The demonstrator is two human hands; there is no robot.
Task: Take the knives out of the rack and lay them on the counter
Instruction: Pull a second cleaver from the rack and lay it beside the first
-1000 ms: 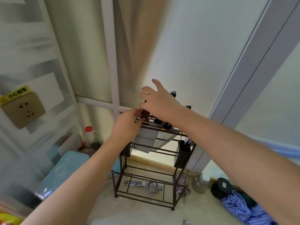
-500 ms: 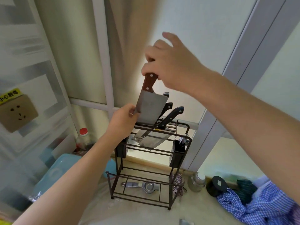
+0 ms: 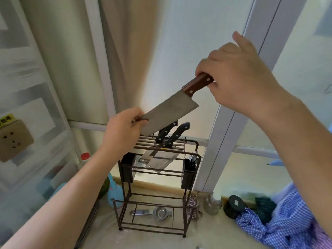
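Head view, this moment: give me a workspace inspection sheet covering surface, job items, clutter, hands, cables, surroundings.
Surface: pale counter, no knife laid on it yet.
Job's things: wooden-handled steel cleaver held in the air, clear of the dark wire rack; two black-handled knives stand in the rack's top slots.
Clutter: metal squeezer on the rack's bottom shelf; glass jar, black round lid and blue checked cloth to the right; red-capped bottle to the left.
Grippers: right hand grips the cleaver's handle; left hand pinches the blade's far end.
Cables: nothing seen.
Surroundings: wall socket at left, window frame behind.
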